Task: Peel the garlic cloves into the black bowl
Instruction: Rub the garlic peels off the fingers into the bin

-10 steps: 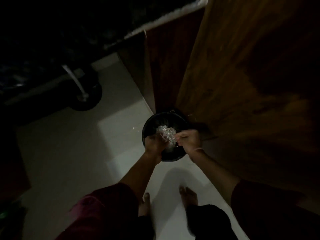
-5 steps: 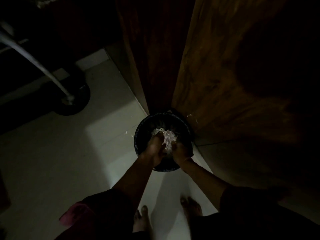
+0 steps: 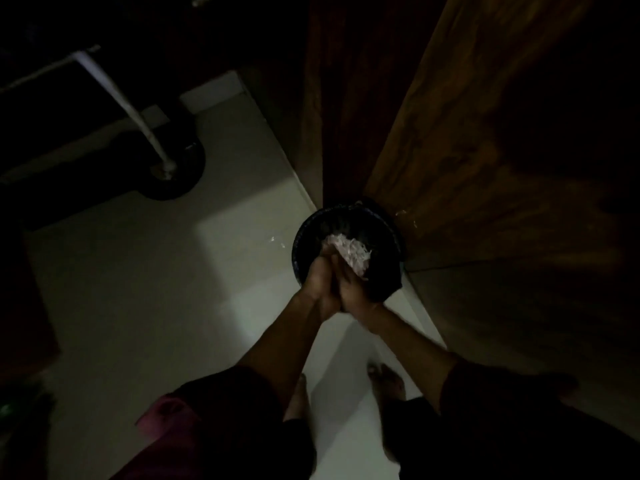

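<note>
Meeting edge to edge over the black bowl (image 3: pixel 300 251), the left hand (image 3: pixel 320 276) and right hand (image 3: pixel 354 286) bear a heap of pale garlic peel (image 3: pixel 349 251) above the bowl's middle (too dark to tell whether their fingers curl round it), both equally near.

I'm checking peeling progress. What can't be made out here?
Head view:
- Any cloves between the left hand and right hand: pressed palms cover them.
- Floor of the round black bowl: pale papery garlic skins and darkness hide it.
- Each hand's grip: too dim.
</note>
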